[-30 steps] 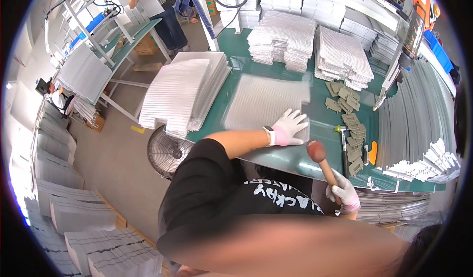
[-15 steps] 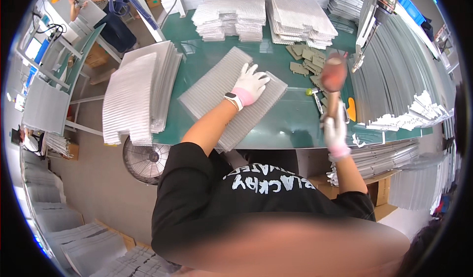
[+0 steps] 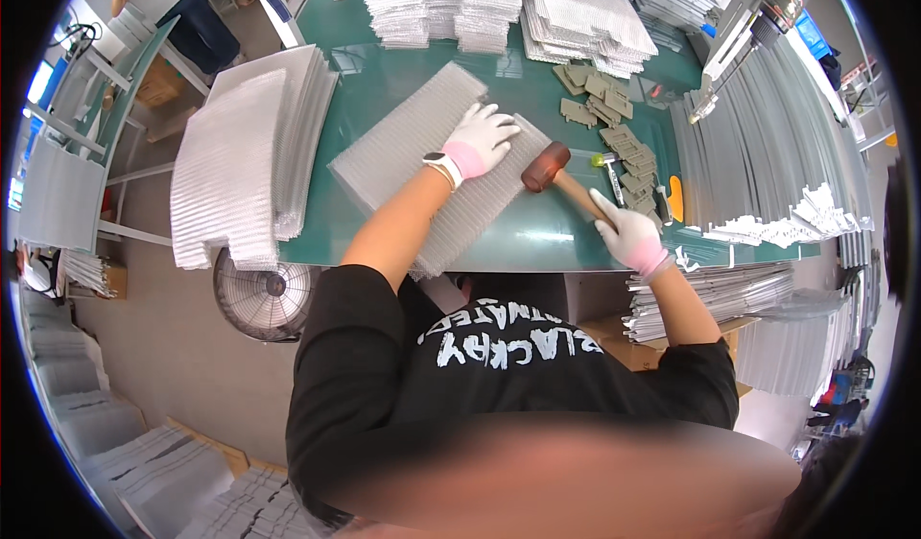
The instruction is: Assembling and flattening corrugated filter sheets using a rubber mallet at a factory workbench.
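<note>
My left hand (image 3: 483,142), in a white and pink glove, lies with its fingers spread on a translucent ribbed plastic sheet (image 3: 403,151) set at a slant on the green table. My right hand (image 3: 633,239), gloved the same way, is wrapped round the wooden handle of a mallet (image 3: 581,200). The mallet's reddish-brown head is at the sheet's right edge; whether it touches cannot be made out. Small grey-green flat pieces (image 3: 628,151) lie in a loose pile to the right, with a green-headed hammer (image 3: 611,173) beside them.
A tall stack of ribbed sheets (image 3: 230,155) stands at the table's left edge, with more stacks (image 3: 443,7) along the back. Long sheets (image 3: 758,155) line the right side, near a metal machine arm (image 3: 720,83). A yellow piece (image 3: 675,199) lies nearby. A fan (image 3: 264,294) stands below.
The mallet has swung left and down, from above the pile of small pieces to the sheet's right edge. My left hand stays spread on the sheet. The whole view has shifted slightly.
</note>
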Available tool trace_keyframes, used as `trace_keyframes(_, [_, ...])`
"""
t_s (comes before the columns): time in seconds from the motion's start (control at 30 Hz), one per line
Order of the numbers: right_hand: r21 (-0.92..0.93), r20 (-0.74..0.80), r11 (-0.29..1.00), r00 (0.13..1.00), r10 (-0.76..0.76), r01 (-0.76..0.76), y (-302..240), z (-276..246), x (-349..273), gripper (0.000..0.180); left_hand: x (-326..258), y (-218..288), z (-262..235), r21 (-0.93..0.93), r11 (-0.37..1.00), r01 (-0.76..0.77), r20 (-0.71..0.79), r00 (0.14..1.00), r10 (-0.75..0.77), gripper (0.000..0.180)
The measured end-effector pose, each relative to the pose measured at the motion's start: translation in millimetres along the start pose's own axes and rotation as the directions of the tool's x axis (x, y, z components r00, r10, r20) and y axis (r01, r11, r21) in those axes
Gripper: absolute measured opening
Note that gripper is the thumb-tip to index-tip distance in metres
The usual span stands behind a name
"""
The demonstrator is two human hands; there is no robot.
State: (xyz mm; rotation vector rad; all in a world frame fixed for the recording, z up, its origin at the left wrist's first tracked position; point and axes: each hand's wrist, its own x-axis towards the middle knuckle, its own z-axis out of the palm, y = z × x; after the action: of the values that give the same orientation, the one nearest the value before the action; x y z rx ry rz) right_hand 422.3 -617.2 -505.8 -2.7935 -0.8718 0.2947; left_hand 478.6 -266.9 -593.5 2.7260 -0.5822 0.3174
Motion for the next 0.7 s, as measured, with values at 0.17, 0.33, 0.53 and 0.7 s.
trace_keyframes(0.17, [0.438,-0.219,0.898,0.973,0.067,0.037,-12.1,-8.7,-14.4,0.06,-17.7,-26.3,-34.5,-0.563,0.826,0.034,-0.213,0.96,-0.184,0.035])
trace_keyframes(0.33, [0.348,-0.29,0.931,0.932,0.216,-0.108,-19.0,13.1,-36.0,0.058,-113.4,12.1,-120.7,-0.477,0.861,0.178,-0.291,0.892,-0.346,0.03])
trace_keyframes(0.53, [0.483,-0.305,0.868,0.907,0.291,-0.117,-8.5,59.4,-32.2,0.056,-240.7,64.4,-104.0,-0.374,0.829,0.416,-0.307,0.788,-0.534,0.028])
trace_keyframes(0.7, [0.651,-0.131,0.729,0.915,0.382,-0.211,-34.0,34.2,-12.1,0.055,-228.4,85.6,-101.6,-0.208,0.956,0.205,-0.203,0.947,-0.247,0.042])
